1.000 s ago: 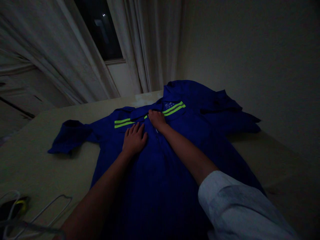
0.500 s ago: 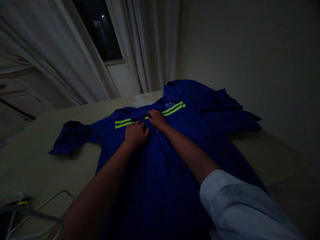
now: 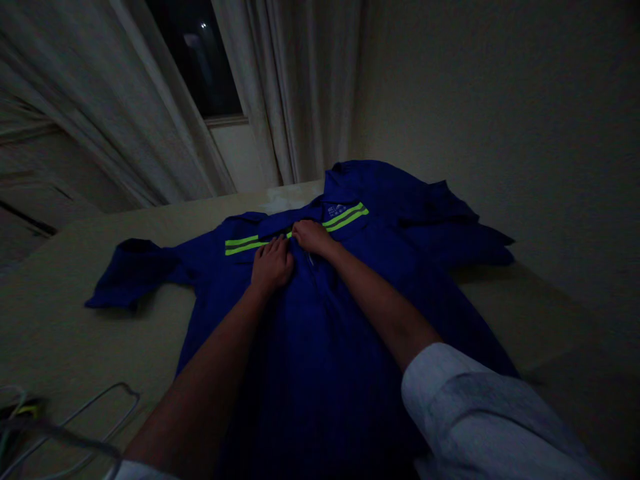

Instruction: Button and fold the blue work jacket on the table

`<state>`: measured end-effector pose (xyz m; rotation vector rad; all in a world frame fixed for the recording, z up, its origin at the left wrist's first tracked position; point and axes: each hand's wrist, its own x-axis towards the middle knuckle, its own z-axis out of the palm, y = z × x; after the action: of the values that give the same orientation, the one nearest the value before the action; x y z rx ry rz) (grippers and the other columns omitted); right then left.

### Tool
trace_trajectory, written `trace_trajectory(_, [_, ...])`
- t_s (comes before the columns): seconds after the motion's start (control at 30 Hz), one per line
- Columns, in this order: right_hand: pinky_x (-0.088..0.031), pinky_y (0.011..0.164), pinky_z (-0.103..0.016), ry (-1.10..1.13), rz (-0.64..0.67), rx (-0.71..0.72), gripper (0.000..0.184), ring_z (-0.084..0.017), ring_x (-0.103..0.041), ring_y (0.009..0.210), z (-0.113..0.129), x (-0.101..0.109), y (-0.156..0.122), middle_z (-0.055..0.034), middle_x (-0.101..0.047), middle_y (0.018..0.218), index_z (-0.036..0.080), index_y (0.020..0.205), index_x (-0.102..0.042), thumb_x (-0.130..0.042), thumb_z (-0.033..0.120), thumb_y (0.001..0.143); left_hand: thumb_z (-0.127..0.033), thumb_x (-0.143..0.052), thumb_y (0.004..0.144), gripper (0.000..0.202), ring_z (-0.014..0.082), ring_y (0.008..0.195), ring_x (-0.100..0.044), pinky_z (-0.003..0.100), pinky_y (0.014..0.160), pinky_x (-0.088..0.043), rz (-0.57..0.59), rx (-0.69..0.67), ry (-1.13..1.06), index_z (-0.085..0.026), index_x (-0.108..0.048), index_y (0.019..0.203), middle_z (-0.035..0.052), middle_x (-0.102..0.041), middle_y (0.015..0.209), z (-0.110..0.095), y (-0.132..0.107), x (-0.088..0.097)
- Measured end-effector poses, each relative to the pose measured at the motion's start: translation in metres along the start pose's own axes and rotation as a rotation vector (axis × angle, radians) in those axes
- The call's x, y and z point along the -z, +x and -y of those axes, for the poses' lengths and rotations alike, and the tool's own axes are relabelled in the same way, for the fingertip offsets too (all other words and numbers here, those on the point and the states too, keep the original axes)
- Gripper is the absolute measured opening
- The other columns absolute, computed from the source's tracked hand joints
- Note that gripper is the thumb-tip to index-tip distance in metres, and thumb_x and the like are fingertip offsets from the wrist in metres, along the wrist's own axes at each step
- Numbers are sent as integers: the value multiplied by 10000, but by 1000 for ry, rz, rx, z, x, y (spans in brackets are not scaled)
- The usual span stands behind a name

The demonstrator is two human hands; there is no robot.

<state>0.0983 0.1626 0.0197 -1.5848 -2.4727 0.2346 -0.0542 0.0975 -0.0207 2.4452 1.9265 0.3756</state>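
A dark blue short-sleeved shirt [image 3: 320, 347] with neon green chest stripes [image 3: 345, 217] lies spread face up on a pale surface [image 3: 75, 360]. My left hand [image 3: 271, 263] rests on the chest just below the collar, its fingers together and pressed onto the fabric at the front placket. My right hand [image 3: 311, 237] sits right beside it at the collar opening, fingers curled and pinching the shirt's front edge. The two hands touch each other. The room is dim, so the fingertips are hard to make out.
A wire hanger [image 3: 90, 420] and some cords [image 3: 15, 407] lie at the near left edge. White curtains [image 3: 150, 113] and a dark window [image 3: 200, 60] stand behind the surface. A plain wall [image 3: 500, 113] runs along the right, close to the shirt's right sleeve [image 3: 460, 233].
My left hand, flat with spread fingers a second ago, has slid up to the collar beside my right hand and closed its fingers. The right hand has stayed at the collar.
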Motion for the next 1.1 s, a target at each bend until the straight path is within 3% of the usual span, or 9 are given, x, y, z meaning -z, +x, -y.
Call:
trace_trajectory(0.1, [-483,899,-311,-45,200,106,210,-276,-693,1122,4,22,-11,-153,-752,1199,158,1118,-747,-572,227,1025,-299,-310,1022,565,270,1535,-402,494,1246,-291,11,3,-19,-161,-484,1541,96,-432,1672,1,2,0])
trace_trajectory(0.23, [-481,853,-323,-18,266,247,159,-272,-705,1024,8,36,-62,-141,-767,1103,149,1044,-757,-608,187,1002,-302,-306,1022,565,285,1538,-398,513,1244,-291,0,-1,-50,-154,-499,1532,100,-437,1668,3,2,-2])
trace_trajectory(0.37, [-474,865,-291,249,262,415,125,-186,-681,940,11,44,-164,-81,-746,1021,150,1019,-721,-605,195,1035,-298,-320,1011,573,299,1534,-406,531,1240,-284,-20,12,-79,-150,-508,1531,112,-446,1662,5,2,-5])
trace_trajectory(0.5, [-453,877,-310,290,240,372,146,-173,-661,912,32,50,-287,-47,-723,997,189,1043,-694,-562,244,1071,-306,-324,1009,581,310,1541,-391,547,1242,-266,-17,10,-92,-141,-509,1534,126,-433,1668,4,4,-6])
trace_trajectory(0.67, [-420,842,-302,303,162,308,152,-146,-639,826,73,35,-404,-5,-720,945,233,1051,-659,-518,270,1094,-280,-353,1001,564,339,1530,-394,563,1234,-263,-7,7,-99,-117,-528,1512,160,-438,1660,3,0,-1])
trace_trajectory(0.87, [-374,736,-318,191,-150,276,198,-158,-617,775,83,-6,-443,-8,-716,870,214,1007,-643,-473,234,1107,-163,-408,958,439,385,1323,-560,545,1103,-404,-177,-50,-77,-108,-676,1301,242,-667,1355,-20,-18,27])
trace_trajectory(1.0, [-387,780,-325,113,-287,203,138,-170,-634,816,79,-25,-441,-18,-717,898,210,1025,-647,-523,218,1086,-171,-452,948,435,322,1215,-627,461,1045,-476,-152,-114,-358,-158,-668,1325,183,-681,1329,-62,-77,65])
trace_trajectory(1.07, [-383,772,-331,37,-319,220,129,-175,-626,800,78,-30,-440,-17,-698,868,207,995,-643,-541,198,1074,-292,-501,984,315,260,1057,-688,381,955,-526,-38,-140,-700,-205,-729,1183,114,-744,1187,-79,-143,79])
trace_trajectory(1.1, [-379,761,-334,-8,-316,239,127,-178,-617,784,78,-31,-440,-16,-687,850,205,976,-638,-551,182,1065,-386,-528,998,291,238,943,-702,349,874,-546,133,-159,-875,-220,-762,1045,82,-770,1022,-84,-183,82])
